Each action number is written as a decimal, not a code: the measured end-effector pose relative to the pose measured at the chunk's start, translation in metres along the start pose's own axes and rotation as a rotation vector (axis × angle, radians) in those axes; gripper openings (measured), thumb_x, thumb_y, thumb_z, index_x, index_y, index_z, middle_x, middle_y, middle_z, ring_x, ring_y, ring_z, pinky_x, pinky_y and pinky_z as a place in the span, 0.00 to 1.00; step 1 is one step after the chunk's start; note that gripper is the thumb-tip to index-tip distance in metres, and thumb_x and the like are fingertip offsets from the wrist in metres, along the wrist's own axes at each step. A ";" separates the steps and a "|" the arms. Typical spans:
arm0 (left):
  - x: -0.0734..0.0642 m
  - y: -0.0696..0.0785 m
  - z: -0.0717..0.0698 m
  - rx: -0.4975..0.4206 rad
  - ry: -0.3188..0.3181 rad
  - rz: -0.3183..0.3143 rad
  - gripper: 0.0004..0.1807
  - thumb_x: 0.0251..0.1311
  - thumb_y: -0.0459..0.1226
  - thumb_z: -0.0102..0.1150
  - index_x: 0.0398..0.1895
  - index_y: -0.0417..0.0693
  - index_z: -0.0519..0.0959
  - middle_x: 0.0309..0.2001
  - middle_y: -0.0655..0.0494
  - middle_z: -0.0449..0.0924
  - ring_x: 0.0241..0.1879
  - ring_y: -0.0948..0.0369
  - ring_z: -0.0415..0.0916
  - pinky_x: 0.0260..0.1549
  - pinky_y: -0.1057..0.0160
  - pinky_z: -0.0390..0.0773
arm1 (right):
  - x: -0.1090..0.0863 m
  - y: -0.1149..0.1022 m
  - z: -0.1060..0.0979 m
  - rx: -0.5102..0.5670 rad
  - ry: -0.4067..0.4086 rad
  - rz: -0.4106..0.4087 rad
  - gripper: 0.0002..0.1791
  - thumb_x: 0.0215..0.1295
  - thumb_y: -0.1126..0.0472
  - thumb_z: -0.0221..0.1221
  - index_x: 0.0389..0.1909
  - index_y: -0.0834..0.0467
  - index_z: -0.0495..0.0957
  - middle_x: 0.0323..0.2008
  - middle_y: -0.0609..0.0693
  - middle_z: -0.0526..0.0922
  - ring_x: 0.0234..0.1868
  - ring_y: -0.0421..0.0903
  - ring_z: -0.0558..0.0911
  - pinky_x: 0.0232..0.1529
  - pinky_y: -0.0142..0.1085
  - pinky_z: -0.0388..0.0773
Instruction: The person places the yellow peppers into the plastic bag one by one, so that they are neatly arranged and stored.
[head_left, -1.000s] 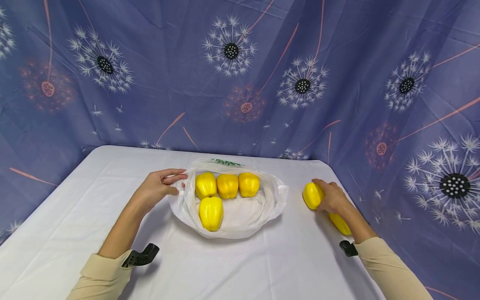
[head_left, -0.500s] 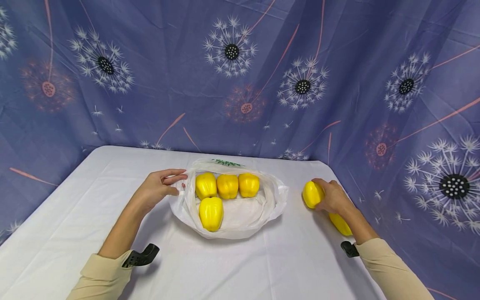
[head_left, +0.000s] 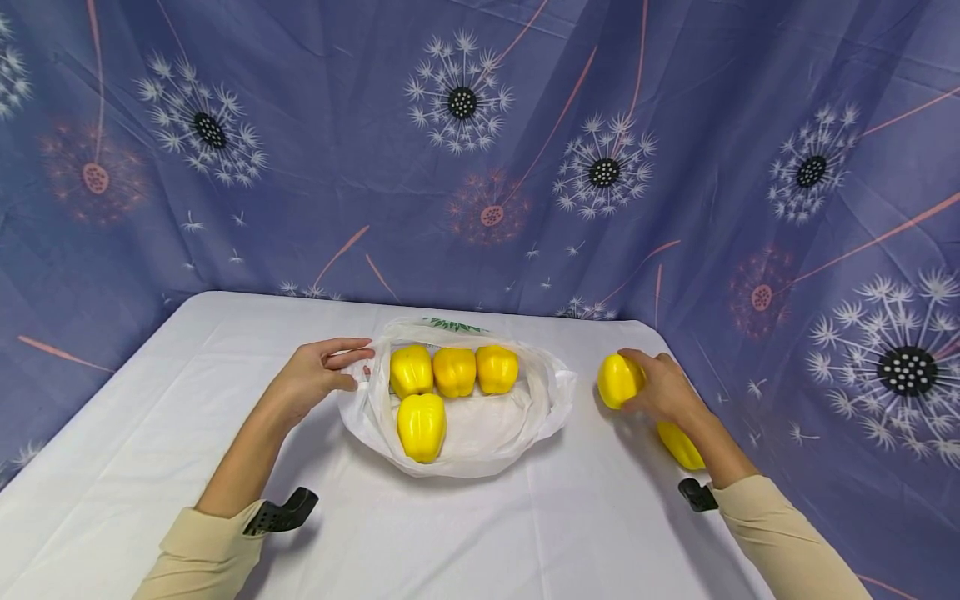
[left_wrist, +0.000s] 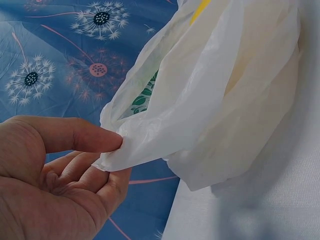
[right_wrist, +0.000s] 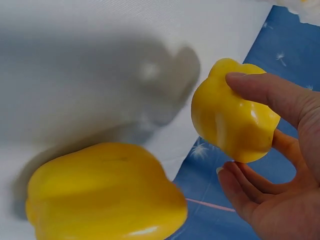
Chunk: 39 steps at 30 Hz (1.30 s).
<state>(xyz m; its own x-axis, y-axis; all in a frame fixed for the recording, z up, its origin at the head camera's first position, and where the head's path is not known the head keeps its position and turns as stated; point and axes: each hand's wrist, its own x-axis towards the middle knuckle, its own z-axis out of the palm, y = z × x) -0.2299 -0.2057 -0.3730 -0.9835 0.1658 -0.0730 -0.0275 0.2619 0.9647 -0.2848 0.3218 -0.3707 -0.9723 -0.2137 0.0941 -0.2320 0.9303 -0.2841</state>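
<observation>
A white plastic bag (head_left: 487, 462) lies with its mouth spread wide, and several yellow bell peppers (head_left: 422, 427) sit inside, mostly toward its left and back. My left hand (head_left: 303, 379) pinches the bag's left edge between thumb and fingers; the left wrist view shows the thumb pressing the thin plastic (left_wrist: 165, 135). To the right of the bag, my right hand (head_left: 663, 387) grips another yellow bell pepper (head_left: 619, 381), thumb on one side and fingers on the other. In the right wrist view this pepper (right_wrist: 235, 112) appears raised off the cloth.
One more yellow bell pepper (head_left: 680, 446) lies on the white tablecloth (head_left: 480, 542) beneath the right wrist, partly hidden by it. A blue curtain (head_left: 337, 167) with dandelion prints hangs behind the table and along its right side.
My right hand has moved slightly up and left with its bell pepper, away from the pepper lying near the wrist. The left hand and the bag have stayed put.
</observation>
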 end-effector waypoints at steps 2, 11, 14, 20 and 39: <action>0.000 0.000 0.000 -0.001 0.000 0.001 0.40 0.54 0.23 0.56 0.75 0.43 0.65 0.67 0.41 0.75 0.80 0.48 0.51 0.72 0.41 0.57 | 0.001 -0.003 -0.001 0.003 0.012 -0.014 0.49 0.41 0.59 0.77 0.70 0.58 0.71 0.51 0.65 0.80 0.49 0.61 0.73 0.47 0.56 0.74; 0.000 0.000 0.000 -0.001 0.005 0.004 0.40 0.53 0.22 0.56 0.75 0.42 0.65 0.66 0.41 0.76 0.79 0.49 0.51 0.72 0.43 0.59 | 0.004 -0.019 -0.010 0.010 0.077 -0.088 0.49 0.37 0.58 0.79 0.68 0.59 0.73 0.48 0.62 0.84 0.46 0.60 0.73 0.43 0.47 0.68; 0.000 0.001 0.000 -0.001 0.006 0.001 0.40 0.53 0.22 0.56 0.75 0.42 0.65 0.66 0.41 0.76 0.80 0.48 0.51 0.72 0.43 0.59 | 0.005 -0.024 -0.014 0.017 0.081 -0.094 0.50 0.37 0.58 0.79 0.68 0.59 0.72 0.49 0.63 0.85 0.45 0.60 0.73 0.43 0.48 0.68; -0.001 0.001 0.000 0.000 0.007 0.001 0.40 0.53 0.22 0.56 0.75 0.42 0.66 0.67 0.41 0.75 0.79 0.48 0.52 0.71 0.44 0.60 | 0.006 -0.036 -0.022 0.040 0.082 -0.081 0.50 0.41 0.58 0.78 0.70 0.59 0.70 0.51 0.64 0.83 0.47 0.60 0.71 0.47 0.55 0.65; -0.001 0.001 0.001 -0.004 0.001 0.008 0.40 0.54 0.22 0.56 0.75 0.42 0.66 0.66 0.40 0.76 0.79 0.48 0.51 0.72 0.43 0.58 | 0.008 -0.078 -0.045 0.065 0.097 -0.091 0.50 0.45 0.56 0.77 0.73 0.52 0.68 0.50 0.62 0.79 0.49 0.59 0.72 0.41 0.49 0.71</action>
<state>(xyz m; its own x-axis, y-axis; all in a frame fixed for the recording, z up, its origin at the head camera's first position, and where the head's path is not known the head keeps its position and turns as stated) -0.2289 -0.2049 -0.3719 -0.9838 0.1674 -0.0648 -0.0200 0.2563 0.9664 -0.2729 0.2612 -0.3044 -0.9406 -0.2639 0.2137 -0.3238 0.8865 -0.3306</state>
